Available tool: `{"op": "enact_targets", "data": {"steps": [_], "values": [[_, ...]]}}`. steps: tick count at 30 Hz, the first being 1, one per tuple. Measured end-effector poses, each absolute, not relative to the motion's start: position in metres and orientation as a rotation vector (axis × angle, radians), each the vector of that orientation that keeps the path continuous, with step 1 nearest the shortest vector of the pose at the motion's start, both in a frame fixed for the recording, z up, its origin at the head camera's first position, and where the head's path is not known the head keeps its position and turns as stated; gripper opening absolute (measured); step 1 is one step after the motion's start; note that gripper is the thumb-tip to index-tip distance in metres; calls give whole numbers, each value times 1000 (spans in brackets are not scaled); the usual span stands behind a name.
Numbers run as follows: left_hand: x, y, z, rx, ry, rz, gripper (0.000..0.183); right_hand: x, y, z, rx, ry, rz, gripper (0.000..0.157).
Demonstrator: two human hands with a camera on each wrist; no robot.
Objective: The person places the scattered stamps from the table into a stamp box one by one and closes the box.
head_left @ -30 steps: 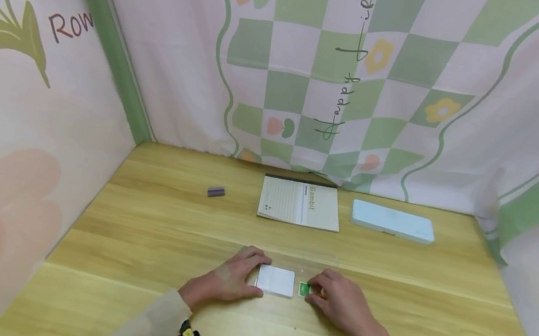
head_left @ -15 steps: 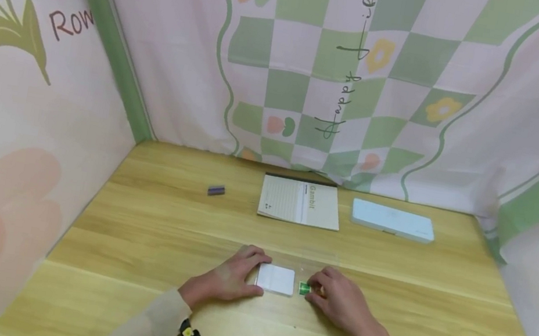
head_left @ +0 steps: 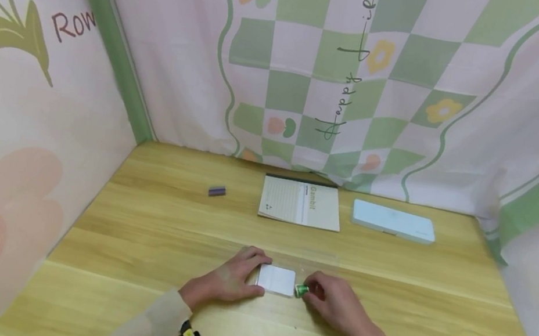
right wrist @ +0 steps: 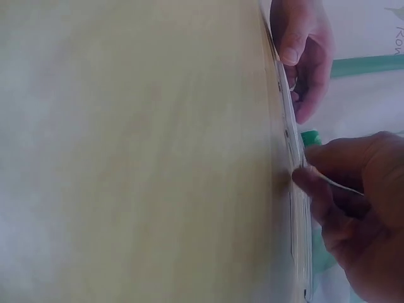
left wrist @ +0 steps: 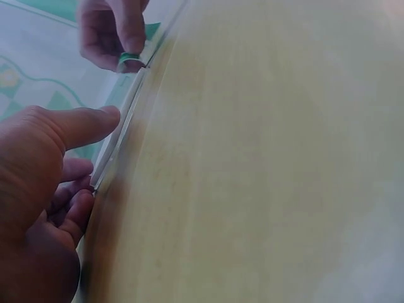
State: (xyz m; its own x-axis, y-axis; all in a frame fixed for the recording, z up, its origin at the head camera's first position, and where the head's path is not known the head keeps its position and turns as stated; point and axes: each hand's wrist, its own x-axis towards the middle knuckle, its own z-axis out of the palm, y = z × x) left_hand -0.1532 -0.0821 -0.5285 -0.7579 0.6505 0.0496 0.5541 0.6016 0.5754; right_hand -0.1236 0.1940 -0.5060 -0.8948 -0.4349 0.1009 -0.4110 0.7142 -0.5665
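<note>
A flat white pad (head_left: pixel 277 280), about card-sized with rounded corners, lies on the wooden table. My left hand (head_left: pixel 230 275) holds it at its left end, thumb on the near corner and fingers at the far corner. Just right of the pad, my right hand (head_left: pixel 337 303) pinches a small green piece with a white border (head_left: pixel 302 290) between thumb and fingers. That piece is thin and bent, its left part by the pad's right edge. In the right wrist view its green end (right wrist: pixel 310 137) shows past the fingertips. Whether it touches the pad I cannot tell.
A faint clear plastic sheet (head_left: pixel 321 257) lies around and beyond the hands. Farther back are a small dark purple block (head_left: pixel 217 191), a notebook (head_left: pixel 301 203) and a light blue pencil case (head_left: pixel 393 221). Printed curtains (head_left: pixel 174 70) close off the back and sides.
The green piece lay flat under the right fingers; now it is lifted, bent and slightly farther left, nearer the pad. The left hand and pad have stayed in place.
</note>
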Motion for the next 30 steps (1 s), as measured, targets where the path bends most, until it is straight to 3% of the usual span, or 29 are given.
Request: {"op": "enact_targets", "data": {"steps": [8,17,30], "values": [[-153,-83,-529,1002,2667,867,59,-125,194,-507,-676,2762,-1134,39],[-153,-82,-529,990,2655,860,57,-128,191,-501,-506,2780,-1182,12],[-153,-82,-530,983,2659,853,59,-127,184,-506,-387,2748,-1179,11]]}}
